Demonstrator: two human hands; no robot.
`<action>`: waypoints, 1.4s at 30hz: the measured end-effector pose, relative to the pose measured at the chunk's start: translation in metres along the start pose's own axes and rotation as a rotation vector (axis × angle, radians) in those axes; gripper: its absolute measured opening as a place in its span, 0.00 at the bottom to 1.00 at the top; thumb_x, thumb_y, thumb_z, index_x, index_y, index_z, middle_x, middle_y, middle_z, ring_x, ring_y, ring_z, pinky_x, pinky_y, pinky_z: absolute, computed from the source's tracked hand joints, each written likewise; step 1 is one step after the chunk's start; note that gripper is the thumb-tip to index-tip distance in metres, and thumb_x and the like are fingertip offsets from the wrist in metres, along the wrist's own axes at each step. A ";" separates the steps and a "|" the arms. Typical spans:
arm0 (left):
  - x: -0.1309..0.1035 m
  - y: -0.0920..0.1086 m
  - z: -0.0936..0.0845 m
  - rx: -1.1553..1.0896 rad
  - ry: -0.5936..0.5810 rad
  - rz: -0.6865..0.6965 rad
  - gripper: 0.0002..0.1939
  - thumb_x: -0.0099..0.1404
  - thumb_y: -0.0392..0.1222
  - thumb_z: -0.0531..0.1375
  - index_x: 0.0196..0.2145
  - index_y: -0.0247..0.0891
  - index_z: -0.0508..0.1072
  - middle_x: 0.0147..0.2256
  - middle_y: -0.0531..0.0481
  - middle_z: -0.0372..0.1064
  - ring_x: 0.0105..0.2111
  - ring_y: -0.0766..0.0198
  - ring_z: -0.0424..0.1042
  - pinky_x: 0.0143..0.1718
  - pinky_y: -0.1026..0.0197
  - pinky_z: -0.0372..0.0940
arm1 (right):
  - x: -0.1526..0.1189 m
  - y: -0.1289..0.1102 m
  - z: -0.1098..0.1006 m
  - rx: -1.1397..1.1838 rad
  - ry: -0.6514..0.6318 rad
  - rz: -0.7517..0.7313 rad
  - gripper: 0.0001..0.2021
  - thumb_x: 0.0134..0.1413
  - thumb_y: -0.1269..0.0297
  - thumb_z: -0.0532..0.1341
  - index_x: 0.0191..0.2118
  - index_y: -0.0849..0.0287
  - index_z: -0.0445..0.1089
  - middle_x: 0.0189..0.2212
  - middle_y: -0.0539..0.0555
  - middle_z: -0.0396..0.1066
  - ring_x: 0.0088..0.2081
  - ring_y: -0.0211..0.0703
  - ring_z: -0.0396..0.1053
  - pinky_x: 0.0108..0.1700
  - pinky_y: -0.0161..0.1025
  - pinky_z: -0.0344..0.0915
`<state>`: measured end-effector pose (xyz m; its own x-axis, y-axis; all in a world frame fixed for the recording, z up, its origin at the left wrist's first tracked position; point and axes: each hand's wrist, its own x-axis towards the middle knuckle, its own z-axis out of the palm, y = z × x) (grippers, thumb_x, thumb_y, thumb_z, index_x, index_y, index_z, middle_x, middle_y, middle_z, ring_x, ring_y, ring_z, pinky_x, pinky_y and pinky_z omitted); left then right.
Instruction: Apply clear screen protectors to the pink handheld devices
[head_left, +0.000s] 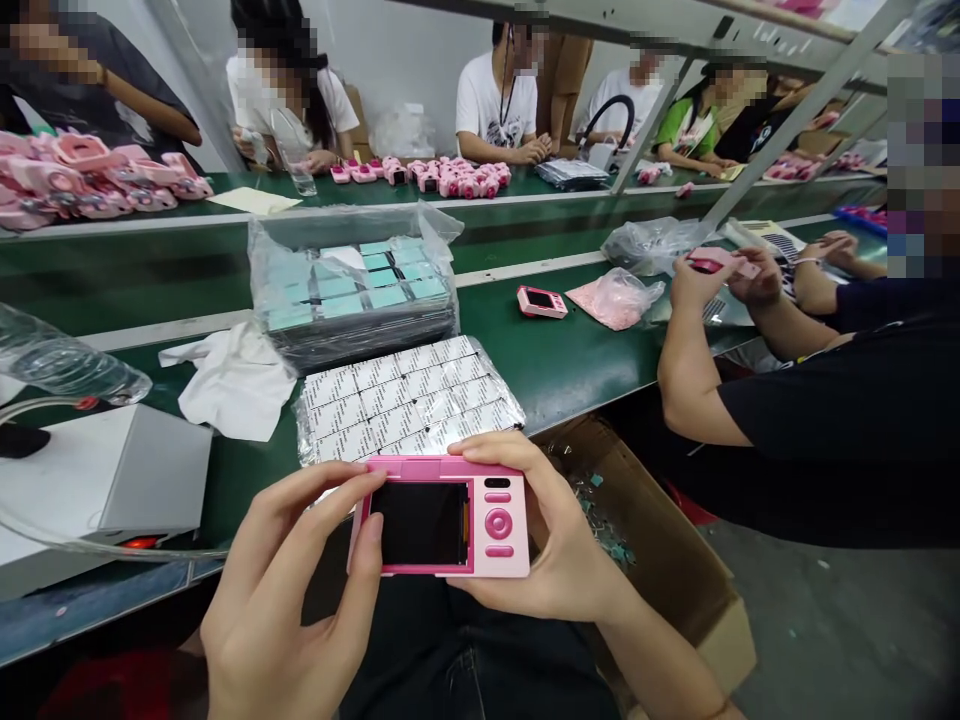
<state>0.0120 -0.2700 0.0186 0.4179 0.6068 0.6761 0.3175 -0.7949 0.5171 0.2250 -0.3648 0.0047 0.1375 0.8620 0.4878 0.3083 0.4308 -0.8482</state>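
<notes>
A pink digital camera (pixel 422 525), its back turned toward me, is held over my lap, in front of the bench edge. Its dark screen sits in a deeper pink frame, with pink buttons on the right side. My left hand (pixel 289 585) grips the camera's left end, the thumb on the screen's edge and the fingertips at the top corner. Around the right end wraps my right hand (pixel 559 535), fingers along the top and behind the body. Just beyond lies a plastic-wrapped sheet of silvery printed panels (pixel 405 395).
Behind the sheet stands a bagged stack with teal-faced pieces (pixel 352 285). Another pink camera (pixel 541 302) lies near a bag of small pink parts (pixel 619 298). A white machine (pixel 154 480) and crumpled cloth (pixel 236 380) are left; an open cardboard box (pixel 712 610) and a co-worker's arm (pixel 697 385) are right.
</notes>
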 end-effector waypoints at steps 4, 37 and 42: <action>0.001 -0.001 0.000 0.009 0.002 0.005 0.14 0.74 0.27 0.65 0.53 0.38 0.80 0.52 0.44 0.76 0.52 0.59 0.76 0.61 0.56 0.68 | -0.001 -0.002 -0.001 -0.051 -0.013 -0.027 0.43 0.52 0.71 0.79 0.70 0.45 0.64 0.63 0.57 0.72 0.66 0.58 0.71 0.69 0.56 0.73; 0.004 -0.005 0.030 -0.006 0.037 0.116 0.21 0.69 0.18 0.66 0.55 0.35 0.78 0.51 0.43 0.78 0.53 0.59 0.79 0.58 0.53 0.76 | -0.026 0.002 -0.010 -0.407 0.025 -0.205 0.39 0.61 0.82 0.68 0.75 0.56 0.61 0.68 0.64 0.68 0.69 0.56 0.71 0.69 0.51 0.77; 0.004 -0.007 0.029 -0.029 0.020 0.116 0.21 0.69 0.18 0.65 0.54 0.36 0.78 0.51 0.43 0.77 0.53 0.58 0.78 0.55 0.51 0.76 | -0.025 0.000 -0.008 -0.430 0.041 -0.220 0.40 0.61 0.82 0.68 0.76 0.56 0.60 0.68 0.63 0.69 0.68 0.57 0.72 0.68 0.51 0.79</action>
<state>0.0358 -0.2623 0.0024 0.4329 0.5107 0.7428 0.2432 -0.8596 0.4493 0.2291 -0.3885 -0.0058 0.0603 0.7479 0.6611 0.6943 0.4444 -0.5660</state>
